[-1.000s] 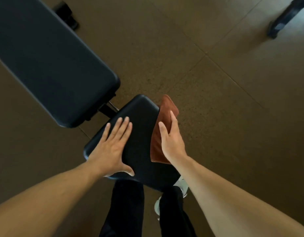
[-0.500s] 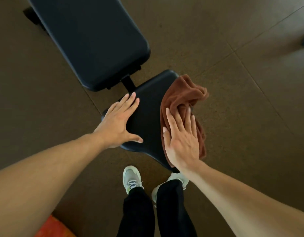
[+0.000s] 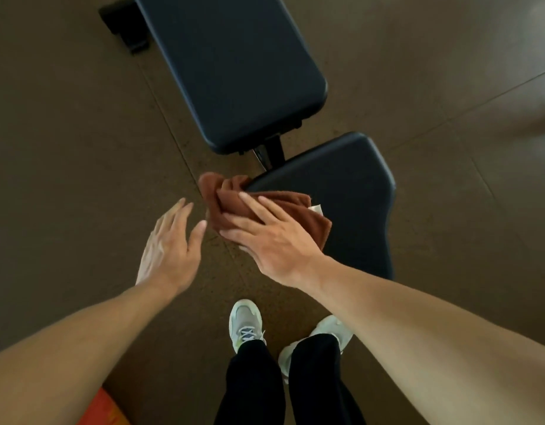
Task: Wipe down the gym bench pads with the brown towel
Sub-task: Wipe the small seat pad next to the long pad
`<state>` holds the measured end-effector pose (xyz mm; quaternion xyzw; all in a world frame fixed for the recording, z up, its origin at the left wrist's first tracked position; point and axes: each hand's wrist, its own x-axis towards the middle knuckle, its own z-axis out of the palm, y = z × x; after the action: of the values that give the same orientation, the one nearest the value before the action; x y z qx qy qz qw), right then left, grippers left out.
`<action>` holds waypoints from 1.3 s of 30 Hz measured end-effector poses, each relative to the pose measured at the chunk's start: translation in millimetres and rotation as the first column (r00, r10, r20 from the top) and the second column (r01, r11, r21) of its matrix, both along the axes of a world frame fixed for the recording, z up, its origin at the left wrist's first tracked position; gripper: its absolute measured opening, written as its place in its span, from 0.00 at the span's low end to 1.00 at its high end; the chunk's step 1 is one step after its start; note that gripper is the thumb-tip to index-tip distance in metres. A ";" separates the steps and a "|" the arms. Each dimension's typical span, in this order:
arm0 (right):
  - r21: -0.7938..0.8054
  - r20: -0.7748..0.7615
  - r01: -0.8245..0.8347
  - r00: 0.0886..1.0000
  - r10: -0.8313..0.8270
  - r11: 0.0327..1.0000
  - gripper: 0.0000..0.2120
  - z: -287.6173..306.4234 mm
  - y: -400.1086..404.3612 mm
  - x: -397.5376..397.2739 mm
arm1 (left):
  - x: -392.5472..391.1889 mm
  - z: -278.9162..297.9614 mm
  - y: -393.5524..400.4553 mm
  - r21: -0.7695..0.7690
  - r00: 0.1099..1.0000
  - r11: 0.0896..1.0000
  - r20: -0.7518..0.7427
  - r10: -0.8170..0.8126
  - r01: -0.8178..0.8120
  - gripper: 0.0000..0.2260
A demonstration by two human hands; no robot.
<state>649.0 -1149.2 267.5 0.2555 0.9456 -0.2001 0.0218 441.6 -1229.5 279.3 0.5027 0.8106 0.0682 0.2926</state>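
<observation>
The black gym bench has a long back pad (image 3: 234, 69) at the top and a shorter seat pad (image 3: 341, 197) below it, to the right. The brown towel (image 3: 234, 200) is bunched over the seat pad's left edge, partly hanging off it. My right hand (image 3: 271, 237) lies flat on the towel with fingers spread, pressing it against the pad's edge. My left hand (image 3: 170, 243) hovers open above the floor just left of the towel, touching nothing.
Brown tiled floor (image 3: 81, 148) surrounds the bench. The bench's black foot (image 3: 124, 26) sticks out at top left. My legs in black trousers and pale sneakers (image 3: 246, 323) stand just below the seat pad. An orange object (image 3: 102, 409) shows at the bottom left edge.
My right hand has swept the towel from the seat pad's right side across to its left edge. My left hand has lifted off the pad and now hangs over the floor.
</observation>
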 end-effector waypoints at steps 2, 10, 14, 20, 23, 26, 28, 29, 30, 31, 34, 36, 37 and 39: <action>0.000 0.041 -0.067 0.997 0.067 0.998 0.25 -0.1 -13.8 21.1 | 8.1 2.5 2.7 0.014 0.999 1.000 0.024 -0.028 0.028 0.25; -0.115 0.154 0.054 0.987 -0.036 0.992 0.35 16.7 -63.0 123.0 | 55.1 41.8 37.0 0.107 0.975 0.983 0.150 -0.164 0.149 0.25; -0.135 0.117 0.038 0.993 -0.022 0.990 0.23 21.0 -61.5 165.8 | 92.0 47.2 61.4 0.027 0.764 0.766 0.053 -0.643 0.643 0.36; -0.265 -0.086 0.274 0.948 -0.306 0.925 0.22 15.8 -51.9 220.8 | 167.0 41.1 85.9 -0.205 0.464 0.460 -0.034 -0.885 0.864 0.22; -0.562 0.090 0.684 0.609 -0.788 0.465 0.43 21.4 -46.6 238.6 | 190.3 46.6 102.2 -0.262 0.524 0.485 0.104 -0.845 0.835 0.11; -0.790 0.346 0.613 0.481 -0.805 0.027 0.49 26.2 -30.4 253.2 | 221.3 62.1 125.0 -0.274 0.631 0.579 0.169 -0.757 0.768 0.09; -0.807 0.311 0.579 0.584 -0.750 0.116 0.34 29.1 -15.9 270.9 | 252.7 75.2 145.8 -0.282 0.634 0.577 0.188 -0.750 0.766 0.08; -0.803 0.296 0.576 0.606 -0.738 0.151 0.26 31.2 -5.5 283.9 | 272.7 81.3 157.6 -0.291 0.622 0.562 0.193 -0.759 0.775 0.09; -0.790 0.283 0.581 0.627 -0.726 0.194 0.21 32.0 4.0 294.7 | 289.1 87.5 167.5 -0.297 0.610 0.546 0.200 -0.767 0.784 0.09; -0.766 0.264 0.592 0.646 -0.716 0.252 0.19 34.8 14.3 306.4 | 305.6 93.5 176.7 -0.293 0.592 0.529 0.201 -0.780 0.797 0.11; -0.722 0.230 0.602 0.673 -0.703 0.340 0.23 53.6 51.0 361.8 | 366.5 111.4 213.0 -0.274 0.538 0.486 0.159 -0.828 0.830 0.14; -0.666 0.265 0.644 0.676 -0.688 0.377 0.23 66.4 74.2 400.7 | 403.7 123.3 240.2 -0.266 0.511 0.467 0.132 -0.849 0.843 0.16; -0.599 0.270 0.682 0.666 -0.696 0.420 0.25 73.4 86.5 419.0 | 419.7 128.9 254.4 -0.264 0.508 0.464 0.130 -0.851 0.846 0.16; -0.509 0.272 0.741 0.621 -0.735 0.437 0.31 83.7 111.9 463.1 | 459.6 138.3 283.8 -0.243 0.486 0.447 0.128 -0.865 0.861 0.15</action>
<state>1112.2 -1037.3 351.2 0.6227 0.6297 -0.4642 0.0132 901.2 -945.7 417.6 0.7987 0.4462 -0.2063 0.3471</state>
